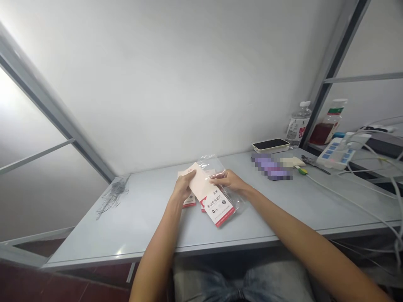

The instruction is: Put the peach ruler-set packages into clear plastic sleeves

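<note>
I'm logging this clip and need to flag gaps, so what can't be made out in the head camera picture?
Head view:
Purple object on the table: pixelated, unidentifiable.
Packaging card held by the left hand: small print too small to read.
Cards beneath: mostly covered by that card and hand.
Clear plastic bag in the right hand: mostly hidden by the card.
Water bottle: label too small to read.

Pale pink card [201, 188] with red-and-white label marked 4, tilted diagonally, partly inside clear plastic sleeve [210, 161]
</note>
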`<state>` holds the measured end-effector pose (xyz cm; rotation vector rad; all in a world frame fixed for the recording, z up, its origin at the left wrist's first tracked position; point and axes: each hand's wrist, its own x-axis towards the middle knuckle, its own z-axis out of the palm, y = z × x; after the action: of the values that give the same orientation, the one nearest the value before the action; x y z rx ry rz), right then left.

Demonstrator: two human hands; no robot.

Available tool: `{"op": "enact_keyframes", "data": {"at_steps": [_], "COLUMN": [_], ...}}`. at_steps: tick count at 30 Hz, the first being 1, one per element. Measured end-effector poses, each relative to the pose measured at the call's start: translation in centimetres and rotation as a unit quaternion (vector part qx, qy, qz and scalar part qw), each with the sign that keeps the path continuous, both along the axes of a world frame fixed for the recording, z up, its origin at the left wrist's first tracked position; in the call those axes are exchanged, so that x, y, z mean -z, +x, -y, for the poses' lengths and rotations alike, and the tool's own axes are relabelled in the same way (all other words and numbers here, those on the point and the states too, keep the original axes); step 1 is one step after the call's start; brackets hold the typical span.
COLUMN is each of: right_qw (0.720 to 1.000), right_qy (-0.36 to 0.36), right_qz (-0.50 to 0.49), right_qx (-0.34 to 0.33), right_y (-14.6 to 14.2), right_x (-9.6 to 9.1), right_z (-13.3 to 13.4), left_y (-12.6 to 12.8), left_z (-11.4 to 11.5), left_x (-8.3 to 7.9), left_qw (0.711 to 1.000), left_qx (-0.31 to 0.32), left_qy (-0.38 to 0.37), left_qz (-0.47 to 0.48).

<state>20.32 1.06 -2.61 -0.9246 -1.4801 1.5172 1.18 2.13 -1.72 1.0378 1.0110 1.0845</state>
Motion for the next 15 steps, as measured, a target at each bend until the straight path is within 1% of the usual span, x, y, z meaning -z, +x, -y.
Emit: {"op": "enact_keyframes", "data": {"at_steps": [4, 7, 13, 15], "right_qw": [0.999, 0.997, 0.992, 0.991], "right_qy": [0.006, 0.003, 0.003, 0.005], "right_qz": [0.027, 0.049, 0.090, 0.094], "right_qx": [-0.031, -0.055, -0.086, -0.094], "right_y": [0.7, 1.2, 1.9, 1.9], "right_x": [-0.4, -0.9, -1.2, -1.3], "right_z": [0.0, 0.2, 0.4, 0.5], "left_y": [-0.9, -1.5, -2.3, -2.4], "left_z": [-0.2, -0.3, -0.6, -0.7], "left_x": [-0.5, -0.8, -0.2, 0.0], "left_qw": [0.999, 0.998, 0.992, 0.990], "left_qx": [0.018, 0.023, 0.072, 0.078], "left_qy": [-0.032, -0.042, -0.076, -0.080], "left_qz": [-0.013, -0.027, -0.072, -0.084]}}
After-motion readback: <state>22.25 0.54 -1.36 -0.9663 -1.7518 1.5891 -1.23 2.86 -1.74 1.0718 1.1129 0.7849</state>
